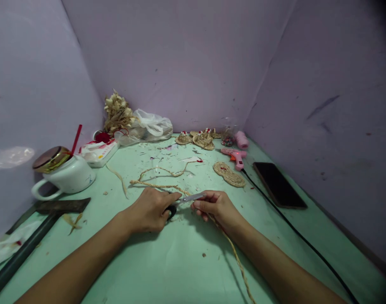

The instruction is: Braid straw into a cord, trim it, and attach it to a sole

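Note:
My left hand [151, 210] is closed around the black handles of a pair of scissors [193, 197], whose blades point right toward my other hand. Pinched between the fingers of my right hand [216, 207] is a twisted straw-coloured rope [233, 249]. One length of it hangs down past my right wrist toward the front edge. Beyond the scissors, more rope [155, 184] loops across the table. Whether the blades are parted around the rope I cannot tell. A woven oval sole-shaped piece [228, 174] lies behind my right hand.
A pink glue gun [234, 155] with a black cord, a phone [279, 185] and a pink thread spool [241, 140] are on the right. Finished woven pieces [203, 140] stand at the back. Left are a white mug [69, 177], a hammer [50, 215] and dried husks [117, 112].

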A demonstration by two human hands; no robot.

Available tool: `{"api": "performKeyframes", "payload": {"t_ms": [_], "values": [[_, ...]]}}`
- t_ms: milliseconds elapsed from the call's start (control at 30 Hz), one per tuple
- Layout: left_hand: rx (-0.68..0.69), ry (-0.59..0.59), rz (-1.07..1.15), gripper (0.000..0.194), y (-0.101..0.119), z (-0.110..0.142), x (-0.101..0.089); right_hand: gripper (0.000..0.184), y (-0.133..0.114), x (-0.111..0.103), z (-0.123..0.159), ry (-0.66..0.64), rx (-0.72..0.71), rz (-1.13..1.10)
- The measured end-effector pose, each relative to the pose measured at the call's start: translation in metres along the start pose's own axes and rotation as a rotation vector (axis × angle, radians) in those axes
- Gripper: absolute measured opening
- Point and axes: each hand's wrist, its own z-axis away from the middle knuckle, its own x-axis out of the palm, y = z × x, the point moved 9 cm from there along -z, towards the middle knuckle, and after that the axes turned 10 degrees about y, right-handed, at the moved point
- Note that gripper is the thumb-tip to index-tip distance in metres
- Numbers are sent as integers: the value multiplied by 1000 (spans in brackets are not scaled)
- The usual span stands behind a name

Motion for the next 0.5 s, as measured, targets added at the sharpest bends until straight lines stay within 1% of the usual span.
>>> {"api": "performKeyframes", "payload": {"t_ms": [67, 133, 233, 300, 400, 500], "values": [[0, 11, 62, 38, 1, 0, -3, 14, -1, -1, -1, 1, -4, -2], [-11, 47, 143, 38, 0, -1, -9, 15, -1, -4, -1, 31, 11, -7], [-80, 148, 227, 37, -6, -1, -21, 18, 1, -11, -1, 98, 41, 10], [-130, 189, 244, 35, -11, -1, -26, 23, 2, -12, -1, 115, 33, 55], [-125, 184, 221, 38, -10, 0, -24, 27, 1, -12, -2, 121, -4, 102], [-71, 157, 77, 47, -6, 1, -21, 26, -3, -13, -2, 137, -43, 112]]}}
